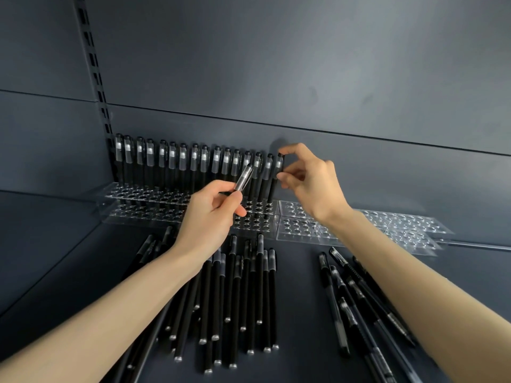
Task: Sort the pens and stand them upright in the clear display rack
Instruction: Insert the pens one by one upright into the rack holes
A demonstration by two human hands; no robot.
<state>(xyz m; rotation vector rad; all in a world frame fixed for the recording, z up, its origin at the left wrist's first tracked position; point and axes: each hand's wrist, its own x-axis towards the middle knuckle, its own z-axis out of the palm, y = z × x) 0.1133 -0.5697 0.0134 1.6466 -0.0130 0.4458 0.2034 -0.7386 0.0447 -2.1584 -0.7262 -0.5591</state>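
Clear rack, open holes past last pen

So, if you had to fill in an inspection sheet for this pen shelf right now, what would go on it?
Surface: dark shelf, bearing everything.
Job's things: left clear rack holds one back row of standing pens; right clear rack shows no pens; loose black pens lie in front, see-through pens to their right.
Clutter: nothing seen.
Hands: left hand holds a spare pen tilted over the rack; right hand pinches the end pen of the row.
Cables: nothing seen.
Surroundings: dark back panel, slotted upright at left.
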